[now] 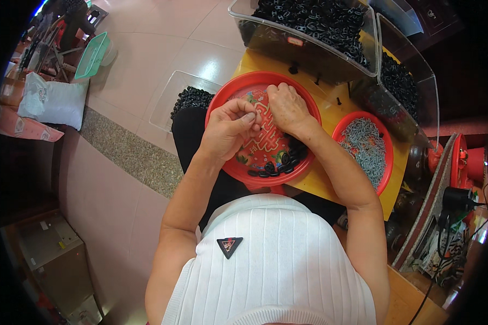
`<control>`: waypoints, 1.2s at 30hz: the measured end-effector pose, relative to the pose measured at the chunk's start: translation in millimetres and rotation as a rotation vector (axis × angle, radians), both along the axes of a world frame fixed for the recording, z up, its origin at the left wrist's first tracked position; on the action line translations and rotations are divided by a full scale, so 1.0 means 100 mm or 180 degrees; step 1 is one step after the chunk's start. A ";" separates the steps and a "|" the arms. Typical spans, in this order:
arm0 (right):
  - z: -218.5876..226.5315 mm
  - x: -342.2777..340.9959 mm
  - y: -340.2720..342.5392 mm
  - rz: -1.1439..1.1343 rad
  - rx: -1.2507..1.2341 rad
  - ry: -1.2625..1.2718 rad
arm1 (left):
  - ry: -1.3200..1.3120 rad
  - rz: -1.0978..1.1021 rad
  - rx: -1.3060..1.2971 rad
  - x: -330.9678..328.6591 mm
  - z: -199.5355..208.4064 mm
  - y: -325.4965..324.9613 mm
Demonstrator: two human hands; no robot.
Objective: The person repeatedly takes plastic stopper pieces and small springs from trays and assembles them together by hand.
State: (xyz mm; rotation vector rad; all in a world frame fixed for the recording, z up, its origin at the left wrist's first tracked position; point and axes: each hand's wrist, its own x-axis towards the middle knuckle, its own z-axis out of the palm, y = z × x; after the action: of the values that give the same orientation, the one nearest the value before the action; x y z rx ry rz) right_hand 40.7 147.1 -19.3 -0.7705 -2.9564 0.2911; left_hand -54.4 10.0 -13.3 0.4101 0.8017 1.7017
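Both hands are over a red basin [226,86] with a printed floor. My left hand [229,129] is closed in a pinch, thumb against the bent fingers; whatever lies between them is too small to make out. Beside it, my right hand [288,106] has its fingers curled downward near the basin's far side. Its fingertips are hidden, so anything held there does not show. Several glossy black oval plastic pieces [287,162] lie along the basin's near right side, below my right wrist.
Right of the basin, a red bowl [363,151] of grey screws stands on a yellow table [322,181]. Clear bins [314,51] of black parts stand behind. On the floor at left sit another clear bin [162,105], a white sack [54,100] and a green basket [92,54].
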 end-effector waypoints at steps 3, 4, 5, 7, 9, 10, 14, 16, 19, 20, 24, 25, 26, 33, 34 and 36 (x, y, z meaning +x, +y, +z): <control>0.05 0.04 -0.04 0.0048 0.0107 0.0030 | -0.0313 -0.0080 0.0077 0.03 -0.03 -0.04; 0.06 0.04 -0.05 0.0052 0.0109 0.0030 | -0.0415 -0.0036 0.0083 0.03 -0.05 -0.05; 0.07 0.03 -0.05 0.0018 0.0042 -0.0042 | -0.0415 -0.0032 0.0085 0.03 -0.06 -0.06; 0.08 0.04 -0.07 -0.0005 -0.0027 -0.0120 | -0.0646 -0.0056 0.0003 0.03 -0.06 -0.08; 0.10 0.07 -0.08 -0.0167 -0.0283 0.0096 | -0.0801 0.0010 -0.0033 0.06 -0.02 -0.09; 0.11 0.12 -0.08 -0.0158 -0.0281 0.0091 | -0.0954 0.0068 -0.0070 0.08 -0.01 -0.10; 0.24 0.36 -0.26 -0.0484 -0.2525 0.1670 | -0.1061 0.0116 -0.0026 0.16 -0.03 -0.11; 0.27 0.47 -0.38 -0.0779 -0.3245 0.2099 | -0.1138 0.0041 0.0069 0.20 -0.03 -0.11; 0.38 0.60 -0.51 -0.1000 -0.3936 0.2246 | -0.1150 0.0043 0.0066 0.27 -0.01 -0.10; 0.43 0.62 -0.55 -0.1010 -0.3936 0.2246 | -0.1154 0.0037 0.0062 0.29 -0.01 -0.09; 0.55 0.63 -0.70 -0.1211 -0.4221 0.2652 | -0.1183 0.0021 0.0015 0.39 0.02 -0.08; 0.55 0.63 -0.72 -0.1171 -0.4153 0.2721 | -0.1206 0.0003 0.0027 0.40 0.03 -0.08; 0.56 0.63 -0.73 -0.1170 -0.4155 0.2723 | -0.1203 0.0003 0.0026 0.41 0.03 -0.08; 0.59 0.63 -0.78 -0.1329 -0.4124 0.2693 | -0.1202 -0.0178 0.0177 0.44 0.08 -0.10; 0.59 0.63 -0.78 -0.1338 -0.4152 0.2650 | -0.1212 -0.0230 0.0202 0.44 0.09 -0.10; 0.58 0.63 -0.78 -0.1309 -0.4169 0.2681 | -0.1160 -0.0225 0.0193 0.45 0.09 -0.11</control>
State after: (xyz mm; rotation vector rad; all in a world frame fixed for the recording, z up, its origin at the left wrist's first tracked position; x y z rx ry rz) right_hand 103.7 68.7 38.9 -0.9125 -1.4953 1.9464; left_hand -9.7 -0.9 -4.5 0.1585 0.4652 1.6729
